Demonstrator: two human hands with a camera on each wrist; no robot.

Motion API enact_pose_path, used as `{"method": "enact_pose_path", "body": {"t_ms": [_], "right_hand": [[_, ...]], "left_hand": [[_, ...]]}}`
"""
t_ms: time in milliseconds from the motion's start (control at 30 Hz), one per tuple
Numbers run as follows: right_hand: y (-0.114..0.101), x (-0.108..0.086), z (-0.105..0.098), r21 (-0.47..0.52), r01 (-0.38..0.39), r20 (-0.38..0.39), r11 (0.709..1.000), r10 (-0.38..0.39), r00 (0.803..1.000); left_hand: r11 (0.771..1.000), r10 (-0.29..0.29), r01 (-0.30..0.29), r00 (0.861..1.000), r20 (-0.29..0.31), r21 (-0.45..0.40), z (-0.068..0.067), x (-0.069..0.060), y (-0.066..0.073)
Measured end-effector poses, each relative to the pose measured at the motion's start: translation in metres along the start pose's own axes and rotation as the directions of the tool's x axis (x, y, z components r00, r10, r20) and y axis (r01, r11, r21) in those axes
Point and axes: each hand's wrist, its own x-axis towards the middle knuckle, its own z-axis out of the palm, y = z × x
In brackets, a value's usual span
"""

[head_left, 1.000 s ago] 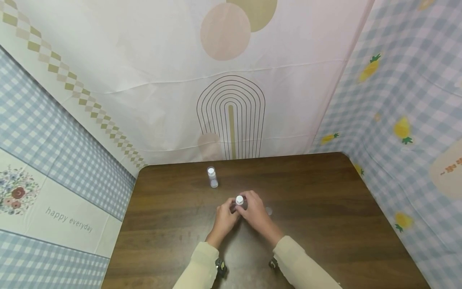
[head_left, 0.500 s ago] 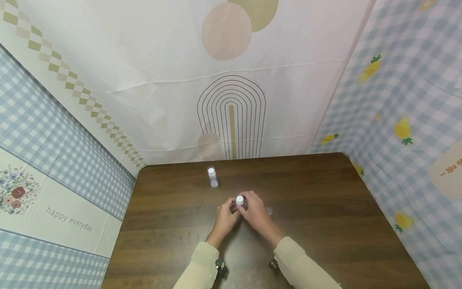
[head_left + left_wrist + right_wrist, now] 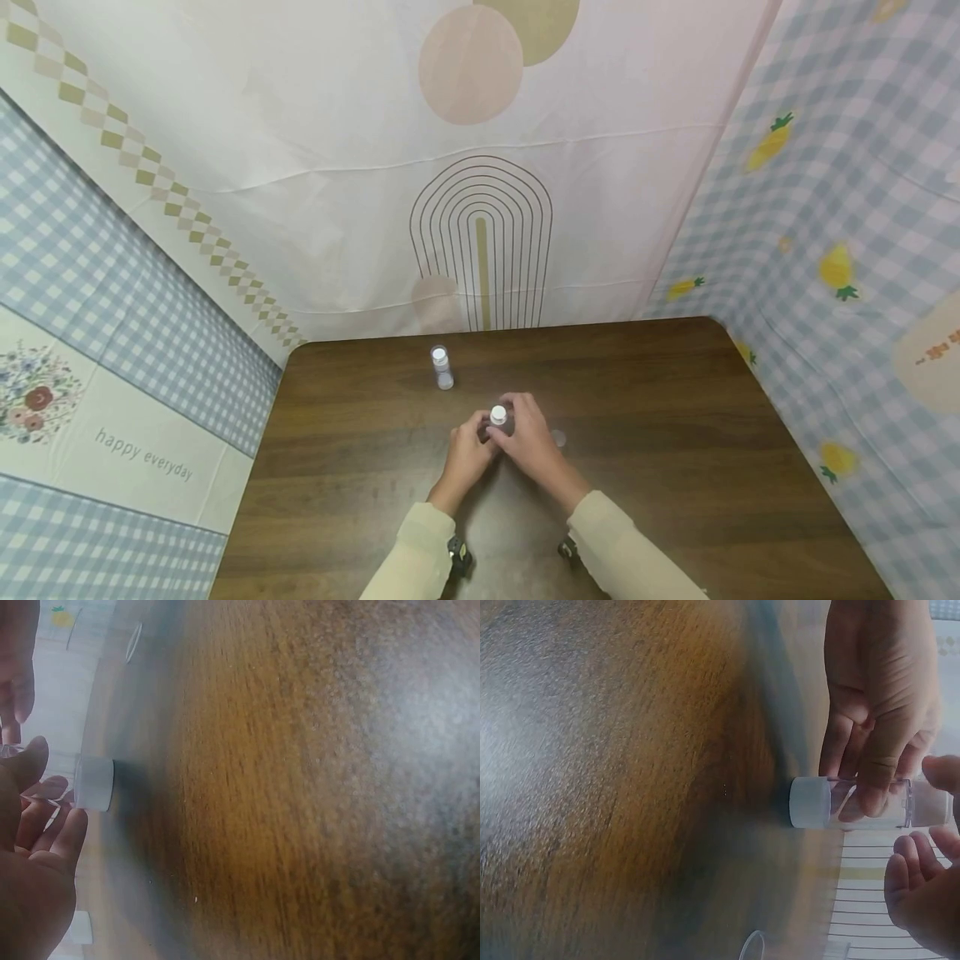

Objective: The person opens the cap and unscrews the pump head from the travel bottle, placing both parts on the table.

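Observation:
Between my hands stands a small clear bottle (image 3: 841, 802), upright, with a white base close to the table and a white top (image 3: 498, 414). My left hand (image 3: 467, 457) holds it round the clear body, thumb on one side and fingers on the other, as the right wrist view shows. My right hand (image 3: 531, 440) is at the upper end, thumb and fingers pinching round the white top; part of this grip is hidden. A thin clear disc or ring (image 3: 558, 437) lies on the table just right of my right hand.
A second clear bottle (image 3: 442, 368) with a white top stands farther back, left of the hands. The brown wooden table (image 3: 360, 475) ends at a patterned cloth backdrop (image 3: 345, 250), with checked cloths on either side.
My right fingers and thumb have shifted slightly round the bottle's top, the knuckles a little farther forward. The left hand, the second bottle and the clear disc stay where they were.

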Motion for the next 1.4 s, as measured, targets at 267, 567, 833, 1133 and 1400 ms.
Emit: {"method": "enact_pose_path", "body": {"t_ms": [267,567,833,1133,1400], "right_hand": [[-0.0013,0.0007,0.0011,-0.039,0.006,-0.016,0.999,-0.006,1.000],[-0.0016,-0.0010,0.0003,0.036,-0.051,0.034,0.998,0.050,0.998],[-0.0008,0.0003,0.0021,0.052,-0.117,-0.023,0.992,0.118,0.993],[-0.0030,-0.0013,0.0000,0.019,-0.050,-0.034,0.999,0.051,0.998],[-0.0084,-0.0001,-0.0025,0.052,-0.086,-0.002,0.995,0.086,0.996]], "left_hand": [[1.000,0.001,-0.001,1.000,-0.003,-0.013,-0.0002,0.0004,0.0003],[1.000,0.014,-0.014,1.000,-0.006,-0.006,0.0003,-0.0004,-0.0007],[1.000,0.004,-0.004,1.000,-0.012,-0.008,0.0012,-0.0007,0.0002],[1.000,-0.010,0.010,1.000,-0.005,-0.023,0.0005,-0.0011,-0.0002],[1.000,-0.027,0.027,1.000,0.002,-0.001,-0.0011,-0.0008,0.0005]]}}
